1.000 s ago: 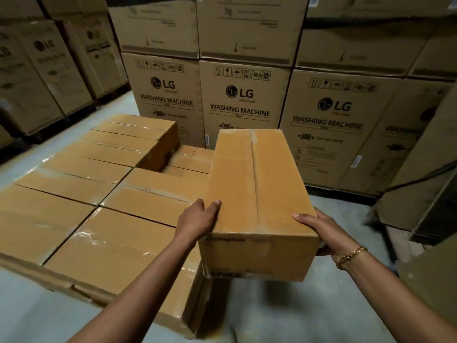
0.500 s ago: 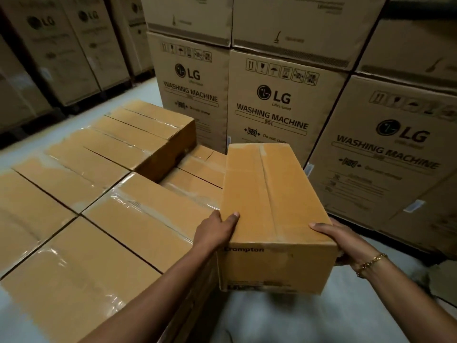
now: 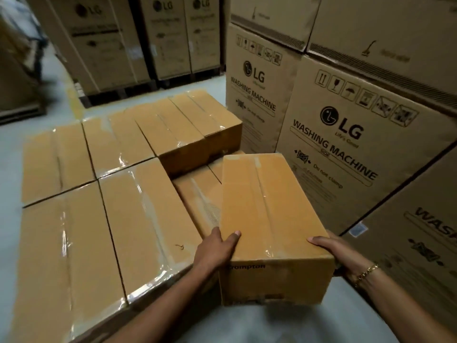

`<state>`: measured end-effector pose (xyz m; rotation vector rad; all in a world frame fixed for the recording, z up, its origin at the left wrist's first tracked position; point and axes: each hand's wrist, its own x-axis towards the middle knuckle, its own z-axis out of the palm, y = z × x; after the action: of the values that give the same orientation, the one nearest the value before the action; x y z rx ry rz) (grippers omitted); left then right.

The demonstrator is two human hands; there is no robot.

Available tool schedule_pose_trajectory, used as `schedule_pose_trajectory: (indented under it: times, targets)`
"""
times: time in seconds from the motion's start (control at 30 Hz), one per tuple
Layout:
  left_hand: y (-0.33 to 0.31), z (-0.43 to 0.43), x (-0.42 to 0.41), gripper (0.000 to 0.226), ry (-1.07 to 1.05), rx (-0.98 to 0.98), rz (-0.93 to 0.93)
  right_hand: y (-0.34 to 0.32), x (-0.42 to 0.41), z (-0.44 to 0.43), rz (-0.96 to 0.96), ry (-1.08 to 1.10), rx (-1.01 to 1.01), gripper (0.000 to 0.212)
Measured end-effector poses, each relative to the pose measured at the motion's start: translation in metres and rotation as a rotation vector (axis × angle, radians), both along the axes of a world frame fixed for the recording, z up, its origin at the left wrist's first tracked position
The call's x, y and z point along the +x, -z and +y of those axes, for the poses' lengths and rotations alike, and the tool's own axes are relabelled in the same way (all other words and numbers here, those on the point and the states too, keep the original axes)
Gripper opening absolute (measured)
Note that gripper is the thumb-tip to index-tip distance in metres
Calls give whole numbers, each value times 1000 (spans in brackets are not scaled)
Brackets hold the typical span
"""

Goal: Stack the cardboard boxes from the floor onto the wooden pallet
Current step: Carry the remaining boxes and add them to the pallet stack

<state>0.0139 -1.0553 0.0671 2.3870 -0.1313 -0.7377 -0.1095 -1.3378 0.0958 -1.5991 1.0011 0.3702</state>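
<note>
Currently I clasp one stiff, tape-slick Crompton carton [image 3: 269,214], judged moderately heavy, by its near sides with left hand [image 3: 215,248] and right hand [image 3: 331,253], just right of the stacked boxes [image 3: 138,219].

The carried box [image 3: 269,206] bears "Crompton" on its near end face. The nearest large carton [image 3: 346,149] reads "LG", "Life's Good", "WASHING MACHINE", "Do not clamp"; the neighbouring carton [image 3: 254,95] repeats "LG" and "WASHING MACHINE". The far cartons [image 3: 94,33] show "LG" only.

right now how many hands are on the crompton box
2. The left hand grips the Crompton box at its near left corner; the right hand holds its near right corner. No other hand shows.
</note>
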Motion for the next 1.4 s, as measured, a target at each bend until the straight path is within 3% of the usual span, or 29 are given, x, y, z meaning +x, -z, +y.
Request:
schedule_pose_trajectory:
  times: [0.1,0.2,0.33,0.53,0.67,1.0,1.17,1.3,1.4]
  targets:
    - [3,-25,-21,66,-138,-47,22,13,19,-44,-3,-135,30,69]
    - [7,-40,-40,69,-252,-93,24,16,39,-72,-2,-328,24,78]
    - [13,-56,-57,62,-379,-125,0,23,69,-95,59,-535,21,61]
    - [22,-70,-54,62,-522,-118,-48,34,110,-100,69,-667,-1,54]
    - [32,-75,-38,69,-571,-86,-34,50,146,-98,-3,-741,0,69]
    - [91,-59,-28,85,-654,-99,66,139,169,-86,-5,-782,34,63]
    - [122,-61,-42,74,-665,-62,91,168,155,-80,106,-757,18,56]
    - [139,-63,-59,113,-589,-160,113,184,145,-83,44,-794,7,70]
    - [151,-62,-71,148,-456,-102,134,192,135,-86,-15,-818,38,87]
